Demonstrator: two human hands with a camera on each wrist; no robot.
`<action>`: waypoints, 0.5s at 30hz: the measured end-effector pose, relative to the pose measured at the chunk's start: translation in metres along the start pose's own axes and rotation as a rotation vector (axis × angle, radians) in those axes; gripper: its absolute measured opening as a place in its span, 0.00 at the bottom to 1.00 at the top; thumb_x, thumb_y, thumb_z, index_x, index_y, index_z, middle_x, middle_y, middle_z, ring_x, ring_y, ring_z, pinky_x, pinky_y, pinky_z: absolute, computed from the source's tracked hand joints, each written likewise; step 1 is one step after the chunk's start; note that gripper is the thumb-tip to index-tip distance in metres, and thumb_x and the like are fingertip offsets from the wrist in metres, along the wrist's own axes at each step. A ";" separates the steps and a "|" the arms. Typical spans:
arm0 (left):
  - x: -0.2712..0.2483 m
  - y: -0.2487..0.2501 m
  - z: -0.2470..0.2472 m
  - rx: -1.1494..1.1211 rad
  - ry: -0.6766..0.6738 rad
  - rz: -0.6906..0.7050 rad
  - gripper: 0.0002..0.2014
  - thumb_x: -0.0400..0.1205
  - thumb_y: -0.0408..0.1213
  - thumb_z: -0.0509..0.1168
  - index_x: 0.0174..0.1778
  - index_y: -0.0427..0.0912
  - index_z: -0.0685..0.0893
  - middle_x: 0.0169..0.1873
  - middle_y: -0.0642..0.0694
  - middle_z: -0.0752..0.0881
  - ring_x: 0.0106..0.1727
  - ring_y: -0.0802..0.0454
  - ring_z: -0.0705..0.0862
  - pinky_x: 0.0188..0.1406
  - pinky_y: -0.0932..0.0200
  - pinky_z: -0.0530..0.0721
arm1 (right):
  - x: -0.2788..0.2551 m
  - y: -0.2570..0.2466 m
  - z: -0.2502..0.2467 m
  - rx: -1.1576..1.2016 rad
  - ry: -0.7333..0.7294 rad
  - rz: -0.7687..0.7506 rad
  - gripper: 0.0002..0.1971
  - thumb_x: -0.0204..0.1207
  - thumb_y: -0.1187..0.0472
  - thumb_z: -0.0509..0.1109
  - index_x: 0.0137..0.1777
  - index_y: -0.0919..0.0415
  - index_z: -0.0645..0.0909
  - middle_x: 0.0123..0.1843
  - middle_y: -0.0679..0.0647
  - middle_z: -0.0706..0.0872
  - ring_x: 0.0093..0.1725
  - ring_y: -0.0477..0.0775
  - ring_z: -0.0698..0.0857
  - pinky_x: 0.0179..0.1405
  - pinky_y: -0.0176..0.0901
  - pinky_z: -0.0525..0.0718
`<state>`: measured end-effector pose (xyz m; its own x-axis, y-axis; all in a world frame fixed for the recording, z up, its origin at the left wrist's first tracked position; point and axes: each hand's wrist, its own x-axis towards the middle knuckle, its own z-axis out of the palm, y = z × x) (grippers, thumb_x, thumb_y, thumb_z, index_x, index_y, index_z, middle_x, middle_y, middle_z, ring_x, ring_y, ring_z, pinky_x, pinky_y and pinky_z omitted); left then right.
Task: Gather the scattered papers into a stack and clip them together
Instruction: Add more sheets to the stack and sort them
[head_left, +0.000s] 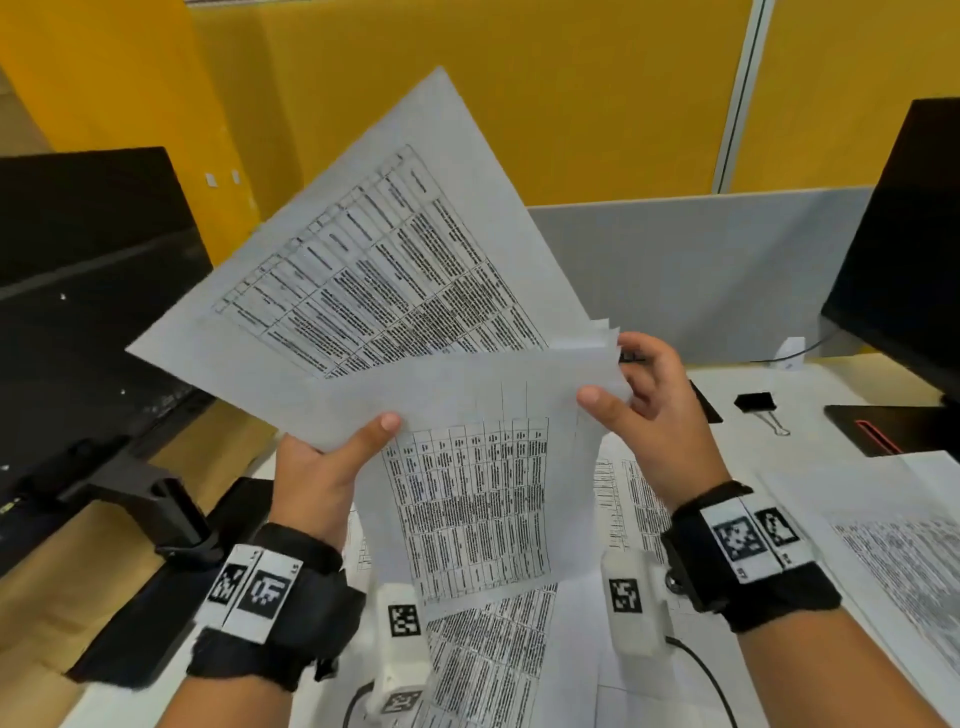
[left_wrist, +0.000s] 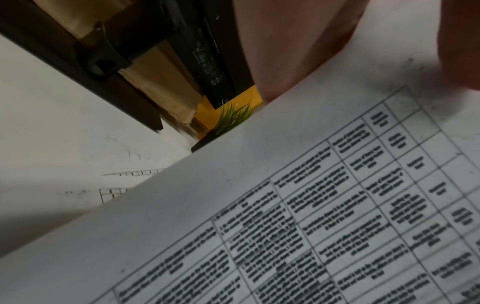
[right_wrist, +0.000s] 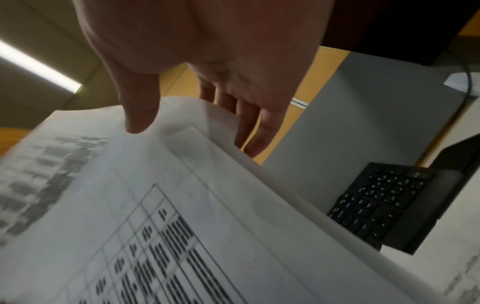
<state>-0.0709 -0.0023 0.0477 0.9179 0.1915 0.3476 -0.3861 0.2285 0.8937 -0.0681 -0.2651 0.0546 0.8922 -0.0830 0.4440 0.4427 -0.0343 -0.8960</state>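
Two bare forearms, each bound at the wrist by a wide black fabric band (head_left: 291, 608). White tags printed with black square-code markers sit across the top of each band, two side by side, with small lettering too fine to read. A white camera housing (head_left: 402, 642) bearing its own square-code markers juts from the inner side of the left wrist; a matching white housing (head_left: 631, 603) sits at the right wrist, a thin black cable (head_left: 701, 675) trailing from it.
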 end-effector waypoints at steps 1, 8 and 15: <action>0.000 -0.002 0.000 0.016 -0.001 0.005 0.30 0.60 0.42 0.82 0.57 0.42 0.84 0.51 0.46 0.91 0.55 0.48 0.88 0.50 0.57 0.87 | 0.001 0.001 0.000 -0.015 -0.019 0.010 0.28 0.63 0.50 0.78 0.62 0.44 0.72 0.57 0.48 0.88 0.56 0.44 0.87 0.51 0.37 0.86; -0.006 -0.003 0.007 0.095 0.049 0.032 0.13 0.67 0.37 0.74 0.48 0.47 0.85 0.41 0.56 0.92 0.47 0.56 0.90 0.40 0.66 0.86 | -0.009 0.009 0.013 -0.424 0.066 -0.006 0.28 0.67 0.46 0.76 0.65 0.52 0.72 0.52 0.44 0.86 0.51 0.43 0.85 0.42 0.25 0.80; -0.005 0.012 0.016 0.076 0.101 0.093 0.09 0.78 0.25 0.65 0.51 0.41 0.82 0.36 0.56 0.92 0.41 0.61 0.90 0.32 0.70 0.84 | -0.006 0.012 0.019 -0.353 0.020 0.104 0.13 0.71 0.53 0.74 0.55 0.51 0.78 0.49 0.41 0.85 0.52 0.46 0.85 0.41 0.37 0.79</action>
<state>-0.0790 -0.0161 0.0609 0.8633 0.3041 0.4029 -0.4572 0.1331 0.8793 -0.0661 -0.2460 0.0417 0.9272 -0.1233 0.3536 0.2886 -0.3663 -0.8846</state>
